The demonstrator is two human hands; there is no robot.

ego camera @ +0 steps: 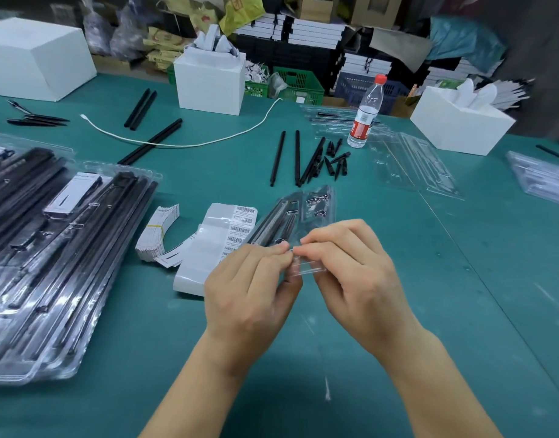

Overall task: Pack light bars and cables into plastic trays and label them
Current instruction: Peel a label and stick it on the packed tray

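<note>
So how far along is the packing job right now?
Done: filled clear plastic trays stacked at left. In hand: left hand and right hand pinch a packed clear tray. Left: loose black bars, empty clear trays, barcode label sheet.

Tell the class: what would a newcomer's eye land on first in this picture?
First, the two hands, left hand and right hand, pinching the near end of a clear plastic tray at the centre. Next, the stack of packed trays at the left edge, then the red-capped water bottle standing beyond the loose black bars.
</note>
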